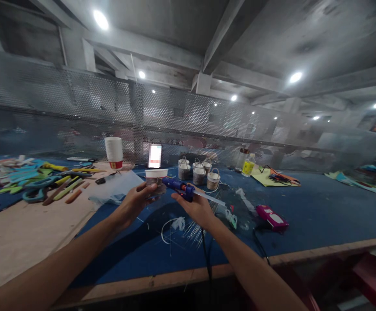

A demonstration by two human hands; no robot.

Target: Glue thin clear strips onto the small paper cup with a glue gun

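Note:
My left hand [140, 199] is closed around a paper cup [156, 173] with a white rim and a brownish-grey wrapped lower part. In my right hand [197, 209] is a blue hot glue gun [177, 185], a clear glue stick [212, 198] jutting from its back end. The gun's nozzle points left and meets the cup's side; whether it touches cannot be made out. Behind the gun stand several small cups with handles [199, 175], wrapped in a similar brownish-grey material. Loose pale strands [196, 231] lie on the blue tabletop below my right hand.
A stack of paper cups [114, 151] and a lit phone [155, 156] stand at the back. Scissors [40, 186] and coloured tools lie left on a wooden board [22, 242]. A magenta box [272, 217], bottles [248, 165] and yellow paper [267, 177] are right. A black cord [207, 255] hangs over the front edge.

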